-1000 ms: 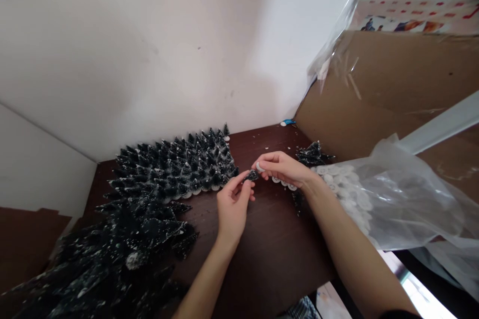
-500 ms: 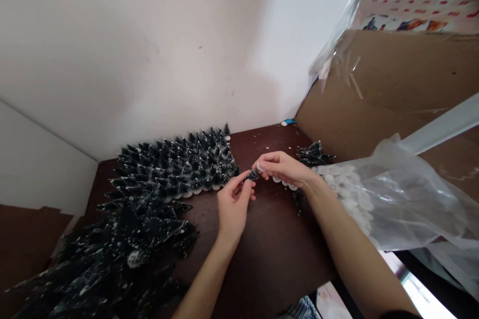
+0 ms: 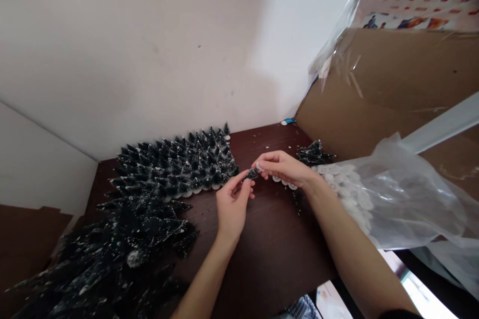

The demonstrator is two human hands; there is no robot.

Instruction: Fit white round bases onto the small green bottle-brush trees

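Between thumb and fingers, my left hand [image 3: 232,204] grips a miniature Christmas tree [image 3: 251,174], dark green with white flecks, lying sideways with its bottom end to the right. My right hand [image 3: 282,167] pinches a small round white base [image 3: 259,166] right at that end; whether the two are joined I cannot tell. Below my right hand a row of white bases [image 3: 286,183] lies on the dark wooden table [image 3: 269,244]. Rows of upright little trees [image 3: 187,162] on white bases stand to the left of my hands.
A pile of loose trees [image 3: 123,244] covers the table's left front. More loose trees [image 3: 313,153] lie beyond my right wrist. A clear plastic bag of white bases [image 3: 348,189] rests at right, before a cardboard box [image 3: 404,89]. A blue scrap [image 3: 289,121] lies by the wall.
Both hands stay almost where they were, the tree and the white base still held end to end. Only a very slight shift shows.
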